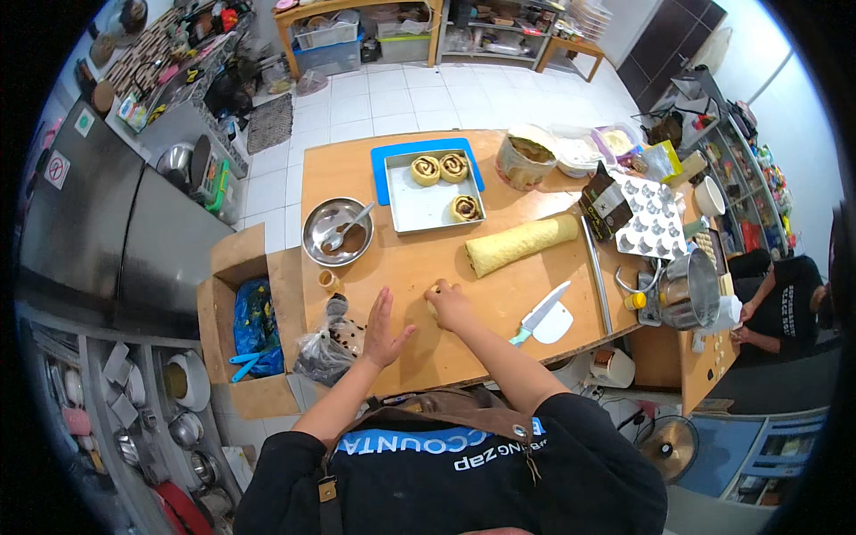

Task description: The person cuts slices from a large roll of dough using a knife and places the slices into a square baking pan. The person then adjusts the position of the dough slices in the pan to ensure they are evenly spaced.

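Note:
My left hand is open on the left of the wooden table, fingers extended, beside a clear bag with dark pieces. My right hand curls over a small pale dough piece, mostly hidden. A long yellow dough roll lies beyond my right hand, and a knife rests on a white board. A square pan on a blue mat holds several spiral dough pieces. A steel bowl with a spoon and brown powder sits at left.
Tubs, a white mould tray, a metal rod and a mixer bowl crowd the right side. A cardboard box stands left of the table. Another person is at a side table on the right.

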### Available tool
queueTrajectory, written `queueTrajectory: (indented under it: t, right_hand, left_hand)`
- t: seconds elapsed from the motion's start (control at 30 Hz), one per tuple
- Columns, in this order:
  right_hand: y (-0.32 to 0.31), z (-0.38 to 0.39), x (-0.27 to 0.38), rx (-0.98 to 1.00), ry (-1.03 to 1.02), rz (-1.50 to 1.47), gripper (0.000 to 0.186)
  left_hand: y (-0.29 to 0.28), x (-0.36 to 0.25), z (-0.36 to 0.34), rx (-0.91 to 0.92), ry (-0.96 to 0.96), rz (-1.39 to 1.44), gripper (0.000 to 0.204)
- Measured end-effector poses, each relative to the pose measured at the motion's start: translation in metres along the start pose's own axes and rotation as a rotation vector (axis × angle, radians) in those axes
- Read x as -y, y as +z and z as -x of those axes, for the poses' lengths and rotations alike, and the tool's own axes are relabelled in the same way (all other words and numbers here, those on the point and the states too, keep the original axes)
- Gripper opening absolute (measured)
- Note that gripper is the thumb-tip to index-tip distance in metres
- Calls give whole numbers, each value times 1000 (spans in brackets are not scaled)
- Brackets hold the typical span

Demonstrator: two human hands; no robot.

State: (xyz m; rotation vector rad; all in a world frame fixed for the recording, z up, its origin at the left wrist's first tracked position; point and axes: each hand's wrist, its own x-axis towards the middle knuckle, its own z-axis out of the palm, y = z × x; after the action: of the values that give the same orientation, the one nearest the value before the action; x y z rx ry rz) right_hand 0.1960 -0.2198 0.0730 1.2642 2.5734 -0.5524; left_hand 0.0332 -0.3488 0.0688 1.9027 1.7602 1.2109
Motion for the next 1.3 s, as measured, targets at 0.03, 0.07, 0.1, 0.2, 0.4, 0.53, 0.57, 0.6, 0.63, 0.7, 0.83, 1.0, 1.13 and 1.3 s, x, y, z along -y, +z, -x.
queueTrajectory:
  t: [0.03, 0.07, 0.1, 0.2, 0.4, 0.53, 0.57, 0.6, 0.63, 0.7, 0.83, 1.0, 1.13, 1.3]
  right_hand:
    - [1, 0, -2, 7, -11, 6, 72]
    - [2, 0, -5, -35, -26, -17, 68]
    - [0, 2, -8, -78, -37, -41, 64]
    - [4, 1, -39, -200, -110, -467, 61]
    - [-51, -10, -68, -94, 184, -1543, 55]
    - [-95, -72, -92, -343, -188, -910, 59]
    - [-109, -90, -92, -436, -274, -618, 59]
    - [-116, -109, -92, -427, -287, -621, 59]
    - [-122, -127, -92, -406, -361, -565, 58]
    - [-135, -158, -91, -376, -452, -510, 57]
    - [-144, -197, -83, -14, -515, -195, 54]
    - [-137, -206, -79, 192, -584, 66, 54]
    - [-143, -206, -79, 359, -578, 161, 61]
    - [-136, -217, -100, 364, -618, -6, 76]
  left_hand:
    - [-1, -1, 6, -23, -10, 17, 80]
    - [-2, -2, 12, -32, -21, 16, 80]
    - [-3, -5, 16, -18, -11, 20, 78]
    - [-5, -10, 20, 2, 4, 21, 75]
    - [-5, -9, 22, -67, -38, -3, 73]
    - [4, -13, 8, -128, -65, -13, 72]
    - [4, -14, 6, -134, -74, -23, 72]
    - [5, -17, 3, -154, -90, -39, 72]
    - [8, -17, 1, -177, -101, -52, 72]
    - [11, -18, -1, -189, -118, -58, 72]
    - [17, -15, 0, -250, -168, -83, 72]
    - [18, -17, 4, -263, -248, -112, 73]
    - [16, -14, -9, -219, -283, -158, 73]
    - [21, 2, -80, -171, -190, -128, 72]
